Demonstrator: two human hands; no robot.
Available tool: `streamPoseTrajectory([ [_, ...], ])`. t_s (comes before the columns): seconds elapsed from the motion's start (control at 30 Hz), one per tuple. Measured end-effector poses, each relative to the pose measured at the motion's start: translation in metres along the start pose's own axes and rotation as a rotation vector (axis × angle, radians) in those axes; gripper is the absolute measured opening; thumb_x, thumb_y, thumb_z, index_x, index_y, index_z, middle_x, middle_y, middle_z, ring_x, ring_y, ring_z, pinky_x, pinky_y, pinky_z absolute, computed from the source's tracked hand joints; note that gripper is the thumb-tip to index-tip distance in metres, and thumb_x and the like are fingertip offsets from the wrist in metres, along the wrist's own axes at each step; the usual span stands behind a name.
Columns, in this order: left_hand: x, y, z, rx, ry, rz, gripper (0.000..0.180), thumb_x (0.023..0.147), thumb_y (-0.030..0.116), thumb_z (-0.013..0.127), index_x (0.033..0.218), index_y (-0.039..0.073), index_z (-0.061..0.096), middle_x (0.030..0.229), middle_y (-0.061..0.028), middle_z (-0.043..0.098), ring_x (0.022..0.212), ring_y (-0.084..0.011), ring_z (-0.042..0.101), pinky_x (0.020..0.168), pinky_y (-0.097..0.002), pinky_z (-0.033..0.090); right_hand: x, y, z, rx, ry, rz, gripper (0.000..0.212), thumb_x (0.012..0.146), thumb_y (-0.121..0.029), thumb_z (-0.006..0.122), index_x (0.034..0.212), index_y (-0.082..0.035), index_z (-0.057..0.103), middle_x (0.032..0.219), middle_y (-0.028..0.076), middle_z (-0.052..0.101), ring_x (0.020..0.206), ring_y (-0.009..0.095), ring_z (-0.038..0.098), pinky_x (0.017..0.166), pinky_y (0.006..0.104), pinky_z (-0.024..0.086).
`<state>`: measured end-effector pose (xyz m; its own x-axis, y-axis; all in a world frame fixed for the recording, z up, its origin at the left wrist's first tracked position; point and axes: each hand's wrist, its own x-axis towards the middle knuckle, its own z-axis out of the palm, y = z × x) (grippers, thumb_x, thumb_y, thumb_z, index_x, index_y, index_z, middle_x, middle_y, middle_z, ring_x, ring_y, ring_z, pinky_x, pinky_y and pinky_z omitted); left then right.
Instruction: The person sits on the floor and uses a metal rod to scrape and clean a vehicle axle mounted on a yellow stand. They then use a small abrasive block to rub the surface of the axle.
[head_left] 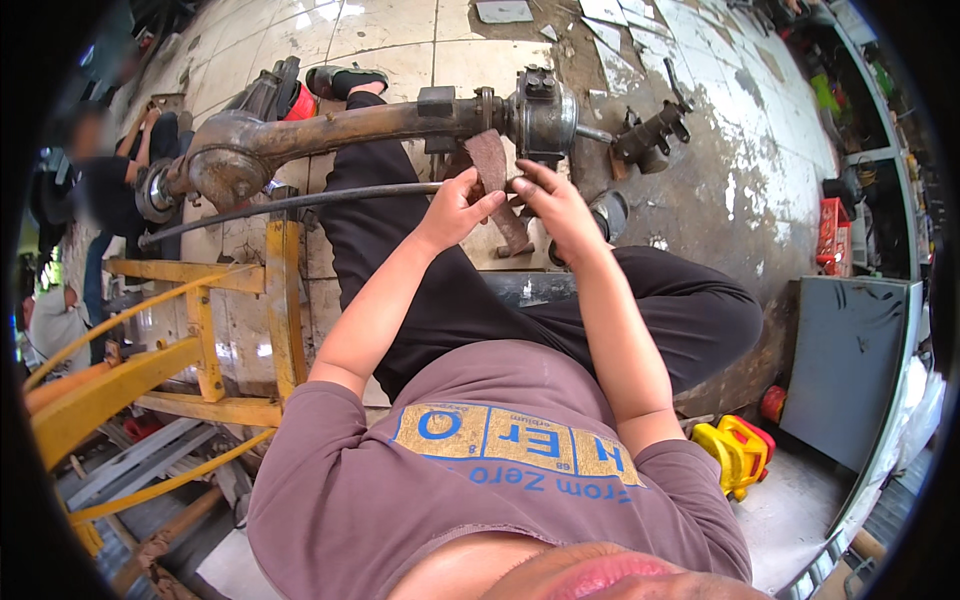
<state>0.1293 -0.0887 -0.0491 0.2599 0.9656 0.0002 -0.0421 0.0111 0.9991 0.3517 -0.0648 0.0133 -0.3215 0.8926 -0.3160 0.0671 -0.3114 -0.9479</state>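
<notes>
A long dark rod point(330, 196) runs in from the left below a heavy rusty axle point(330, 138) and passes behind my left hand. My left hand point(456, 212) pinches a rough brown strip point(488, 160), which looks like sandpaper, between thumb and fingers. The strip stands up beside the axle, and a similar brown piece point(515, 232) hangs below between my hands. My right hand point(562, 212) has its fingers bent just right of the strip. A small dark thing shows at its fingertips; what it grips is unclear. A round metal hub point(543, 112) sits just beyond that hand.
A yellow metal frame point(285, 310) stands at my left. A dark metal part with a handle point(655, 135) lies on the stained tile floor point(690, 210). To the right are a grey cabinet point(850, 365), a red crate point(833, 235) and a yellow-red container point(733, 455). Another person point(110, 190) sits far left.
</notes>
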Motion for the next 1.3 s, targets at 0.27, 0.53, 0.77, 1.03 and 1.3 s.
streamPoseTrajectory([
  [0.27,-0.007,-0.008,-0.014,-0.034,-0.073,0.140,0.023,0.113,0.022,0.071,0.123,0.002,0.066,0.103,0.0012,0.071,0.092,-0.0037,0.064,0.081,-0.0265,0.054,-0.012,0.003,0.022,-0.004,-0.034,-0.006,0.042,0.106,-0.019,0.083,0.140,0.002,0.073,0.113,0.005,0.079,0.097,0.010,0.067,0.079,0.0292,0.052],
  [0.53,-0.007,-0.014,-0.033,0.085,0.015,0.205,0.018,0.112,0.023,0.073,0.112,0.006,0.067,0.094,0.0053,0.062,0.087,-0.0027,0.056,0.078,-0.0257,0.048,-0.002,0.010,0.033,-0.171,-0.060,-0.099,0.031,0.102,-0.023,0.085,0.127,-0.006,0.078,0.095,-0.002,0.075,0.081,0.006,0.063,0.065,0.0265,0.046],
  [0.77,0.010,-0.034,-0.041,0.013,-0.039,0.254,0.019,0.110,0.022,0.075,0.109,0.007,0.065,0.093,0.0071,0.060,0.086,-0.0024,0.054,0.077,-0.0252,0.047,0.004,0.021,0.039,0.102,-0.109,-0.094,0.029,0.107,-0.011,0.080,0.135,-0.004,0.076,0.109,0.000,0.078,0.093,0.007,0.069,0.080,0.0275,0.055],
  [1.03,0.008,-0.028,-0.035,-0.017,-0.006,0.262,0.020,0.108,0.022,0.079,0.109,0.006,0.067,0.092,0.0069,0.060,0.085,-0.0028,0.053,0.076,-0.0256,0.046,0.007,0.042,0.039,0.326,-0.102,-0.113,0.011,0.108,-0.010,0.078,0.119,-0.008,0.077,0.111,0.000,0.078,0.097,0.011,0.073,0.086,0.0302,0.059],
  [1.3,0.000,-0.019,-0.038,0.143,0.001,0.192,0.018,0.107,0.020,0.081,0.108,0.007,0.069,0.088,0.0089,0.061,0.080,-0.0005,0.052,0.072,-0.0234,0.043,0.011,0.057,0.028,0.302,-0.114,-0.153,0.017,0.107,-0.008,0.079,0.123,-0.001,0.080,0.113,0.001,0.080,0.099,0.010,0.072,0.089,0.0295,0.058],
])
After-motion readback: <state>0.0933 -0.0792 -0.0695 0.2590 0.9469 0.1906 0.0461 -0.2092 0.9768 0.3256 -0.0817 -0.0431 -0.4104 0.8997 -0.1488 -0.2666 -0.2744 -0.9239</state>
